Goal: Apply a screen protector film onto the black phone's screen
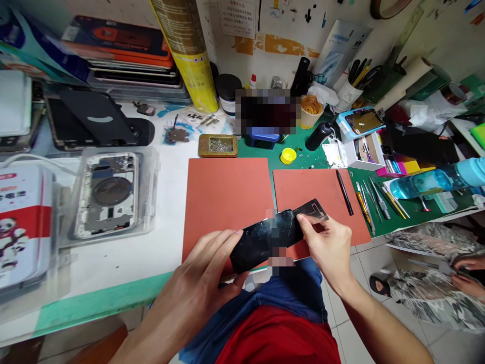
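A smartphone point(255, 242) with a dark, glossy face is held tilted above the front edge of the orange mats. My left hand point(206, 270) grips its left end, fingers along the upper edge and thumb beneath. At the other end, my right hand point(328, 242) pinches a thin dark card point(312, 208) between thumb and fingers, close against the phone's right end. Whether the card sits inside the phone's seam I cannot tell. Bright reflections and a pixelated patch cover part of the phone's face.
Behind the orange mat point(227, 192) stand a small metal tin point(217, 145) and a yellow cap point(288, 155). A black pen point(344, 192), several tweezers point(373, 202) and a water bottle point(435, 179) lie right. An opened phone body point(108, 194) sits left. Another person point(428, 288) is at far right.
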The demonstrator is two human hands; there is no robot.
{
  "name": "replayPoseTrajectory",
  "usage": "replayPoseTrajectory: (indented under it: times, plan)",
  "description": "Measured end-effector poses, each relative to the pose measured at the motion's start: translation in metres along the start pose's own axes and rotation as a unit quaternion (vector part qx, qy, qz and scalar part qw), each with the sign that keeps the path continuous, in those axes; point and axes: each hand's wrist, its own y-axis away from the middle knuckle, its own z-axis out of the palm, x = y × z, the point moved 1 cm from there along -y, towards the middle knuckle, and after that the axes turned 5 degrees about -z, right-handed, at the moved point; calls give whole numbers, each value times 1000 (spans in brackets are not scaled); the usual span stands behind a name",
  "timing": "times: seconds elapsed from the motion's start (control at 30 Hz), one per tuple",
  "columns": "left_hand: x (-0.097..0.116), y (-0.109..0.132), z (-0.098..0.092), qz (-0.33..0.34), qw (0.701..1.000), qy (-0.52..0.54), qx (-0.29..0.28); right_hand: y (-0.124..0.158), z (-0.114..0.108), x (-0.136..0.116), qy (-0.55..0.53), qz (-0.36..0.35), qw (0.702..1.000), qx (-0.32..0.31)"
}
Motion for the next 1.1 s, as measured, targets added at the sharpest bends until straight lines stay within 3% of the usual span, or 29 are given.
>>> replayPoseTrajectory:
  times: [0.17, 0.5, 0.9, 1.1]
  plan:
    - [2, 1, -1, 0, 1000, -7, 0, -3, -3, 6, -76, 120, 989, -31]
    - [3, -5, -2, -12, 1000, 0, -7, -7, -3, 15, -159, 193, 967, -48]
    - [-1, -3, 1, -18, 1000, 16, 13, -10, -3, 15, -189, 186, 963, -45]
    - [-1, 1, 2, -24, 1000, 6, -17, 3, 1, 9, -79, 64, 995, 8]
